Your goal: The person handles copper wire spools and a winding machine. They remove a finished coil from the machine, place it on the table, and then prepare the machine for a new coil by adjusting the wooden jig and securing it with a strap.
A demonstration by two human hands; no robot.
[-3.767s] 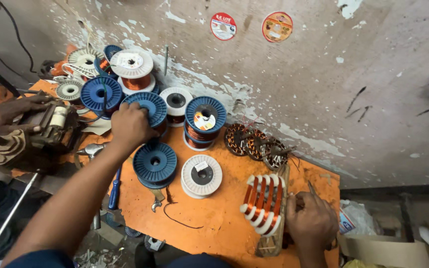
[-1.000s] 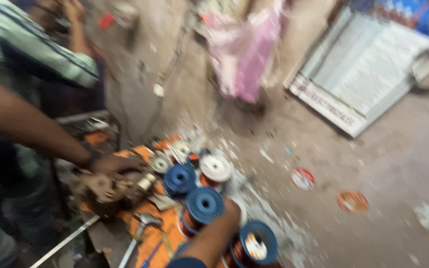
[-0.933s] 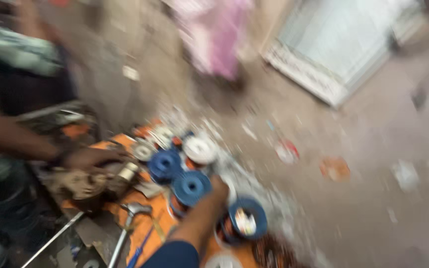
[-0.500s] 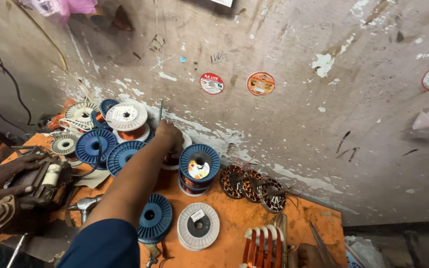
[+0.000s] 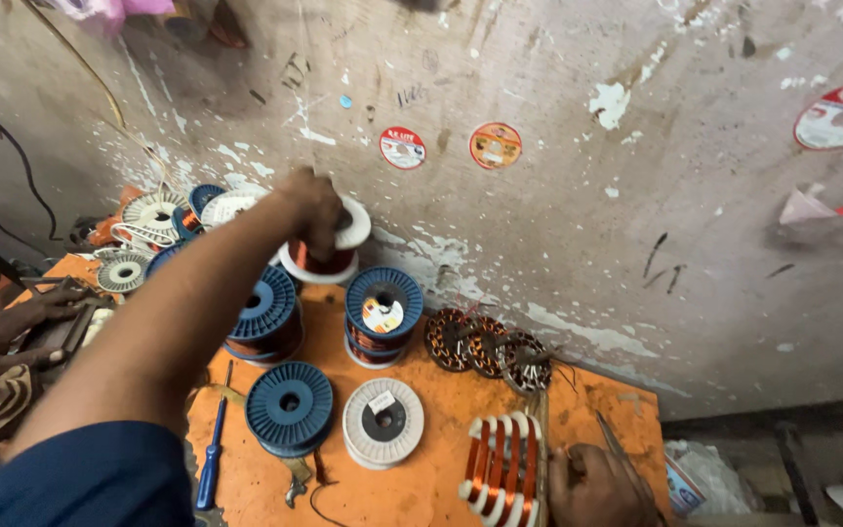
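Gripping a white-flanged spool of copper wire (image 5: 329, 249) at the back edge of the orange worktop (image 5: 421, 493), left hand (image 5: 312, 205) clamped over the top flange, right up against the chipped plaster wall (image 5: 578, 224). Probably hefty for its size, with all that tightly wound copper; plastic flanges smooth and a bit slippery, so better taken around the rim or under the flange than by the wire itself. Right hand (image 5: 597, 483) down at the front edge beside a ribbed winding former (image 5: 504, 468) wrapped in copper, fingers curled, maybe pinching something thin, hard to say. Blue ribbed spool (image 5: 290, 405) and flat white spool (image 5: 383, 422) near the front, blue-handled screwdriver (image 5: 213, 459) at the left edge.
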